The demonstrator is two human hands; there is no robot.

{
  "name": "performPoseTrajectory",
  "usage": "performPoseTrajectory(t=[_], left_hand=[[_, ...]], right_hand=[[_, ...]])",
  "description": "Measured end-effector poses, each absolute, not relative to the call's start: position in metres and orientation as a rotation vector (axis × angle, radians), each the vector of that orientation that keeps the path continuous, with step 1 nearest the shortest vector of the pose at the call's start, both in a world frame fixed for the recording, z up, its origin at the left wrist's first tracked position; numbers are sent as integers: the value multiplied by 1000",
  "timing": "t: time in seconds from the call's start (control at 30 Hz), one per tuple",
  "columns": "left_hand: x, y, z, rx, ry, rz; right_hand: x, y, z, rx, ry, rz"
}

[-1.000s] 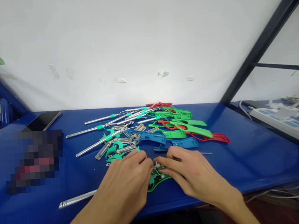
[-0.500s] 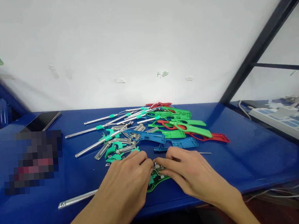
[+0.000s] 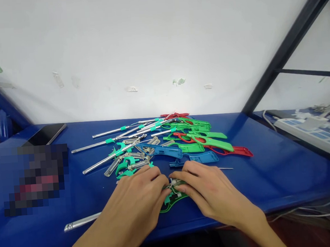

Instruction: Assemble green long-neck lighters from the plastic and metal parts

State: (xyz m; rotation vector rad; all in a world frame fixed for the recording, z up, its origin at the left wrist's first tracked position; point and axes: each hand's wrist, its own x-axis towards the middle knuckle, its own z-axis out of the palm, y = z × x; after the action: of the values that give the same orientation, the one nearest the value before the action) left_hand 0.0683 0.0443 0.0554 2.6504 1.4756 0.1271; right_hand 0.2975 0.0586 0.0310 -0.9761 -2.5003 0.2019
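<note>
Green plastic half-shell, curved and open-faced, lies at the near edge of the blue painted metal table, between the two hands.

Change: left hand has drawn slightly left over the last half second, and its thumb now reaches out over the inner parts. Right hand has kept its place. Half-shell has hardly shifted. Judged a small regrip: the work inside looks unfinished, with the right hand probably steadying.

Hands: left fingers drawn in narrow on the half-shell's left part; what lies between the tips is hidden. Right thumb and forefinger stand a little apart, gripping its right part from near and far sides.

Appearance: rim bright green, inside darker. A thin white wire curves through the middle; a small white block sits just right of it, a teal plastic piece to the left. Right end covered by the hand. A silver metal tube emerges left of the left wrist, pointing left; its inner end is hidden, so whether it joins the half-shell cannot be told.
</note>
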Motion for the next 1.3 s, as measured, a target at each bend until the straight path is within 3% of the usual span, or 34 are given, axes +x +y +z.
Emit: performPoseTrajectory(t=[0.87, 1.3], left_hand=[[62, 37, 56, 2568, 1568, 109], [71, 34, 64, 2453, 1577, 18]], right_hand=[[303, 66, 23, -933, -2394, 109], [317, 69, 20, -990, -2356, 238]])
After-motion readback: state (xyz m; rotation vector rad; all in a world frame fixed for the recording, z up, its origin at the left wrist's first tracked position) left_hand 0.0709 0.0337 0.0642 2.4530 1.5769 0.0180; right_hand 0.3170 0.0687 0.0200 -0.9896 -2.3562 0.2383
